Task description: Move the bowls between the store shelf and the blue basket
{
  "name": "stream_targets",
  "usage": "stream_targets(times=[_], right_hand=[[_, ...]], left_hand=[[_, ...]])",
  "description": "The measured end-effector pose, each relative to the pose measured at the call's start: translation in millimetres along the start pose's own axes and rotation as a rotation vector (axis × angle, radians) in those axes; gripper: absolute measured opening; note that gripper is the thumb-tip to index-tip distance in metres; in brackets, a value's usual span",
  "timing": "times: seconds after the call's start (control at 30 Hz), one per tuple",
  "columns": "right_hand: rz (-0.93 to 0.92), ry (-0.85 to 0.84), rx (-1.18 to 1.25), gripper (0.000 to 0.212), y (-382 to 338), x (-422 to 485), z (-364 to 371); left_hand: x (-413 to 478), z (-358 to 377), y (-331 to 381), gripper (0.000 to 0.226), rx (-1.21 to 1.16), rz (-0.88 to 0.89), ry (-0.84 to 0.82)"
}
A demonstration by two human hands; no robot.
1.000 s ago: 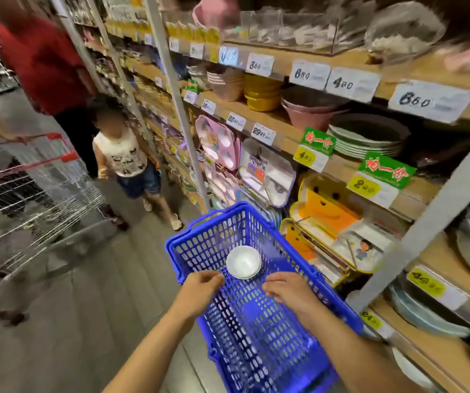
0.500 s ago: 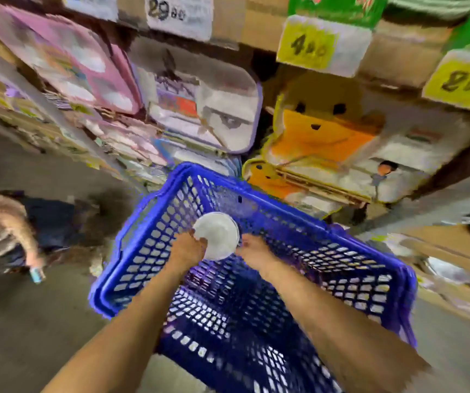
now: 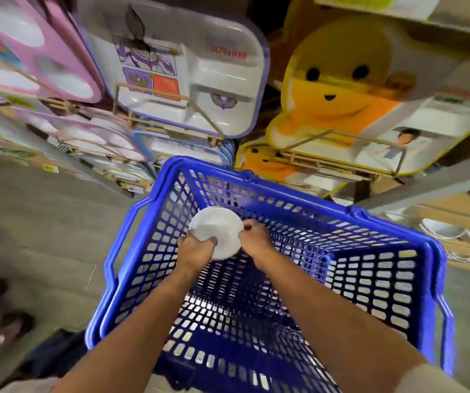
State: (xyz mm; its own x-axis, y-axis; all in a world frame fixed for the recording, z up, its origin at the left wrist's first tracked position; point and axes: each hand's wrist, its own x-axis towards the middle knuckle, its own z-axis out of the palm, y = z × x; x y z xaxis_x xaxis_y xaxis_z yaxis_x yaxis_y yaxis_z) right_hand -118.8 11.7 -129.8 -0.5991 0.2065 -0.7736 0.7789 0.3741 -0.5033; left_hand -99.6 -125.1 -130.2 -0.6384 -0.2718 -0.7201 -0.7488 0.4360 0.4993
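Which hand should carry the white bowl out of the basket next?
Probably left: the left hand wraps the near edge of the white bowl, while the right hand only pinches its rim.

Gloss and plastic all around me.
I am holding a smooth, faintly shiny white bowl point(image 3: 216, 235) inside a blue basket point(image 3: 370, 268) of glossy perforated plastic; the divided trays point(image 3: 199, 80) ahead are gleaming like smooth plastic, leaning on thin matt racks point(image 3: 148, 90) looking like wood.
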Motion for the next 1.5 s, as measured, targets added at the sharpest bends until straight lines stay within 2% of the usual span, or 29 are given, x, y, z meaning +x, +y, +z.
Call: stream_targets(times=[0.13,0.23,0.37,0.47,0.57,0.67,0.8,1.0,1.17,1.33,1.5], right_hand=[[0.024,-0.032,0.12,0.021,-4.9,-22.7,-18.2],[-0.013,-0.035,0.206,0.018,-8.0,-51.1,-42.3],[-0.078,-0.062,0.338,0.025,-8.1,-97.6,-90.7],[-0.147,-0.045,0.463,0.013,-3.1,-135.1,-134.8],[-0.215,-0.024,0.571,0.014,9.8,-175.0,-183.1],[-0.302,0.001,0.664,0.022,32.9,-213.7,-233.5],[-0.395,0.03,0.649,0.016,78.1,-261.5,-308.5],[-0.554,0.028,0.617,0.025,175.5,-321.1,-425.6],[-0.679,0.11,0.618,0.048,250.9,-364.5,-506.9],[-0.74,0.218,0.675,0.045,305.4,-395.9,-564.1],[-0.76,0.314,0.772,0.046,341.1,-408.9,-613.9]], left_hand=[[-17.5,-6.1,3.9,0.054,-0.046,0.059,0.031],[-46.7,-18.8,15.3,0.046,-0.11,0.174,0.023],[-99.3,-30.8,37.2,0.032,-0.182,0.363,-0.039],[-143.4,-29.0,59.2,0.032,-0.346,0.459,-0.195],[-189.6,-11.9,83.8,0.039,-0.519,0.498,-0.375],[-236.3,18.6,109.4,0.037,-0.615,0.537,-0.495],[-304.5,67.0,143.6,0.039,-0.658,0.551,-0.617],[-405.4,162.3,184.1,0.036,-0.594,0.534,-0.755],[-485.4,249.5,213.8,0.042,-0.522,0.505,-0.885],[-550.2,318.0,236.9,0.04,-0.506,0.489,-0.945],[-588.7,371.9,258.1,0.045,-0.387,0.517,-1.062]])
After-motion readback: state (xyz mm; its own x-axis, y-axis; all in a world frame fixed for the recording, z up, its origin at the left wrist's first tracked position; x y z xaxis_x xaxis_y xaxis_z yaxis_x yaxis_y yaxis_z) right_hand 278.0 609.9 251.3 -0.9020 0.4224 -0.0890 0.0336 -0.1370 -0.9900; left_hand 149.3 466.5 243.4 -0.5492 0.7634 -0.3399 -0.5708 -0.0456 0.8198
